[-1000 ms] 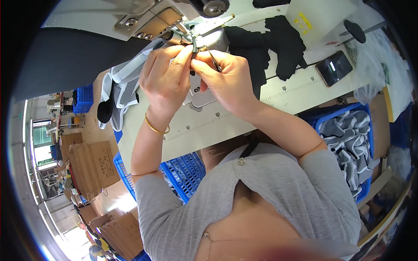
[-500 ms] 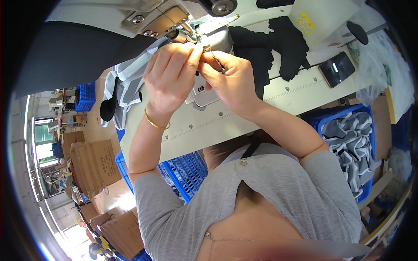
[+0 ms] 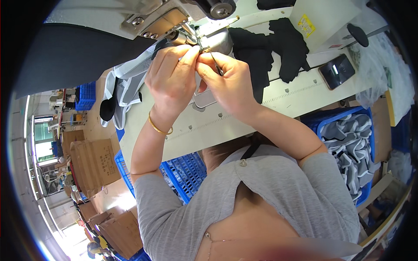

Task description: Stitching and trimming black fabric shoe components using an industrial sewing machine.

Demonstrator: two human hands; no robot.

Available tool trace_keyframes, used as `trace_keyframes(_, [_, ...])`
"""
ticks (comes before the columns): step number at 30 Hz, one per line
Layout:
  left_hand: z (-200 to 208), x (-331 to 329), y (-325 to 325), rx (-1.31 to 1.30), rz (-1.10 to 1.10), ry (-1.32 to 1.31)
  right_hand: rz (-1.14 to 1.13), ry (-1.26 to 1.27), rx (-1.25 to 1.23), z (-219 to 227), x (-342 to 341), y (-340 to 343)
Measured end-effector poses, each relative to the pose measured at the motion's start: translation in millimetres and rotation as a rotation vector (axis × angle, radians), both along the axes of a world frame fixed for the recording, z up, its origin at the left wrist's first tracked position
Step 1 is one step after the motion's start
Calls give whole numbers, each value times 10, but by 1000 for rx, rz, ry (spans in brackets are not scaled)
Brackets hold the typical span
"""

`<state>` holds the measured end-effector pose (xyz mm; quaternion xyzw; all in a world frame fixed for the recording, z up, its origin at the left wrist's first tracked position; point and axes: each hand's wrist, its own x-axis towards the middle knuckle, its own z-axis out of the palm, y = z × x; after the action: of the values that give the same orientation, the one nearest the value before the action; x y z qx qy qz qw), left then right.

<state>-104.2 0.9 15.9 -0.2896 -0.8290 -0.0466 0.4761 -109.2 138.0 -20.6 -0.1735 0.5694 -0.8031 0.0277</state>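
Both my hands meet close below the needle area of a sewing machine (image 3: 163,24), lit by its lamp. My left hand (image 3: 170,80) is closed in a pinch, its thumb and fingertips together beside the needle; whatever lies between them is too small to make out. In my right hand (image 3: 230,82) a slim dark metal tool (image 3: 217,64) is gripped between thumb and fingers, and its tip points up toward the needle. The fingertips of the two hands nearly touch. Grey and white fabric pieces with dark parts (image 3: 130,80) hang over the table's left side, next to my left hand.
Black fabric pieces (image 3: 289,50) lie right of the machine head. A phone (image 3: 337,71) rests on the white table (image 3: 270,108) near clear plastic bags (image 3: 383,65). Blue baskets stand below, one (image 3: 372,143) holding grey-white pieces, another (image 3: 187,174) under the table. Cardboard boxes (image 3: 96,165) stand at left.
Both hands have shifted very slightly, the right one a little to the left and down. The tool in my right hand stands at a somewhat steeper angle. Both grips stay closed.
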Motion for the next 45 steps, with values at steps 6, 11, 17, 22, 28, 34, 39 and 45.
trace_keyframes(6, [-21, 104, 16, 62, 37, -82, -46, 115, 38, -22, 17, -21])
trace_keyframes(11, [-5, 129, 22, 76, 44, -118, -99, 194, 33, -38, 20, -56])
trace_keyframes(17, [-27, 131, 44, 89, 51, -133, 0, 48, -14, 26, 69, 2])
trace_keyframes(22, [-34, 142, 23, 101, 59, -152, 16, 50, -16, -6, 64, -21])
trace_keyframes(28, [-28, 124, 25, 107, 35, -137, -14, 95, 24, 20, 63, -9])
trace_keyframes(34, [-15, 154, 48, 137, 59, -157, 34, 74, 38, 25, 73, 25])
trace_keyframes(39, [-210, 190, 5, 198, 117, -89, 63, -32, -6, -76, 57, 74])
trace_keyframes(45, [-388, -131, -20, 258, 287, -55, -85, 237, 265, -148, 82, 325])
